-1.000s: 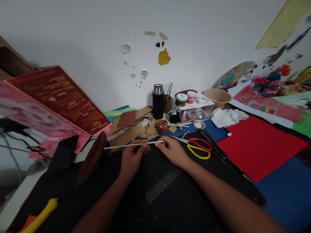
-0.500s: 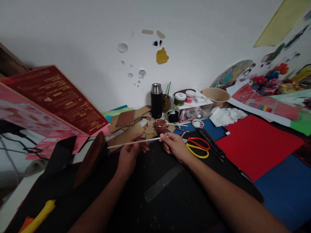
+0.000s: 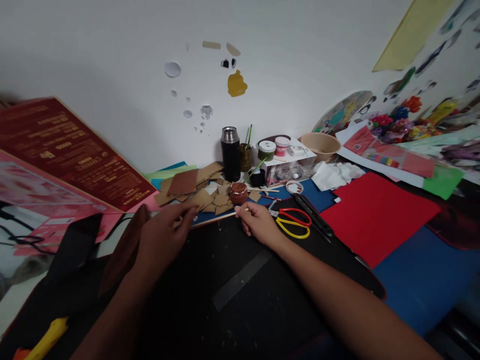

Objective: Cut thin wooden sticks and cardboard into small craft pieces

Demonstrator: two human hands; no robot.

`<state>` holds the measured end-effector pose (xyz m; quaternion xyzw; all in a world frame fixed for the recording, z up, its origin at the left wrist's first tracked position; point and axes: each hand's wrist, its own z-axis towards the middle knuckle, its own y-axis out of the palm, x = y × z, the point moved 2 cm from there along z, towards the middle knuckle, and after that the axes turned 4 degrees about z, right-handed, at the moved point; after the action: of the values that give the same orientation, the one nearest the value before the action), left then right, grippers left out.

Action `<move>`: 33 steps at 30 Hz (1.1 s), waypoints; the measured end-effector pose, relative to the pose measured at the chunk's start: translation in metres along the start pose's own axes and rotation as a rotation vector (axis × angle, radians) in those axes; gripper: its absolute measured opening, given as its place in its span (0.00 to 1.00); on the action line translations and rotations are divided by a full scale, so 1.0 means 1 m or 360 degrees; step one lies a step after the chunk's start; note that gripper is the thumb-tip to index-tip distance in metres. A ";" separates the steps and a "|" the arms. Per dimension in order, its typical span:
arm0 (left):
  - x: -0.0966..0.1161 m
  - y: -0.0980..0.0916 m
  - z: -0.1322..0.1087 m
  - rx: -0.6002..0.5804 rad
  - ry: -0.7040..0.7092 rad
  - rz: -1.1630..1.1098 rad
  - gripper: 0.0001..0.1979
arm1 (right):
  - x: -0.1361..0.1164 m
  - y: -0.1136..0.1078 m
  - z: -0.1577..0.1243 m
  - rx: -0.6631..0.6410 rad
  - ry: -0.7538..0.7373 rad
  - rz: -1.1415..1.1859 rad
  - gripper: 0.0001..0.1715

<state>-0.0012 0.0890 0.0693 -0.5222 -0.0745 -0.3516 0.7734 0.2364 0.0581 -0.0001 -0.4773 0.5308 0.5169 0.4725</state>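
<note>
Between the thumb and fingers of my right hand (image 3: pixel 257 222) is the right end of a thin wooden stick (image 3: pixel 215 219), held nearly level above the black mat (image 3: pixel 198 290). My left hand (image 3: pixel 165 237) is at the stick's left end and covers it from view. Its fingers are bent, with a gap between thumb and forefinger, and nothing shows gripped in them. Just beyond the stick stands a small jar of brown paint (image 3: pixel 238 194) with a green brush (image 3: pixel 255 170) leaning in it. Scissors (image 3: pixel 294 223) with red and yellow handles lie right of my right hand.
Cardboard pieces (image 3: pixel 200 198) lie behind my left hand. A black flask (image 3: pixel 230 155) and paint jars (image 3: pixel 266 150) stand near the wall. Rightward are a black cutter (image 3: pixel 313 216) and a red sheet (image 3: pixel 378 215). A brown leaf-shaped piece (image 3: pixel 125 255) lies left.
My left hand has moved left and up from below the stick to its left end, which it now hides. My right hand still holds the stick. The whole view has shifted somewhat.
</note>
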 end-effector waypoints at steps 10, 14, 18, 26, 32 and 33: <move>0.007 0.024 -0.010 -0.0795 0.0096 0.0304 0.15 | 0.004 0.005 -0.002 -0.0083 -0.0098 -0.0198 0.27; 0.004 0.036 -0.012 -0.0723 0.0085 0.0181 0.18 | -0.001 0.004 -0.001 -0.0104 -0.0095 -0.0231 0.26; 0.009 0.043 -0.016 -0.0731 0.0029 -0.0013 0.18 | -0.030 -0.016 -0.011 -0.0094 -0.0262 -0.0765 0.18; 0.001 0.058 -0.023 -0.0492 -0.0164 -0.0218 0.19 | -0.094 -0.093 -0.049 0.0021 -0.0134 -0.1948 0.18; -0.004 0.065 -0.026 -0.0446 -0.0177 -0.0328 0.19 | -0.091 -0.115 -0.068 -0.0251 0.0183 -0.2391 0.19; -0.004 0.065 -0.027 -0.0443 -0.0180 -0.0337 0.19 | -0.089 -0.114 -0.069 -0.0282 0.0218 -0.2435 0.19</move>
<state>0.0297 0.0811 0.0068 -0.6323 -0.1231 -0.4082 0.6469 0.3577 -0.0101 0.0782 -0.7782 0.0380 0.0564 0.6244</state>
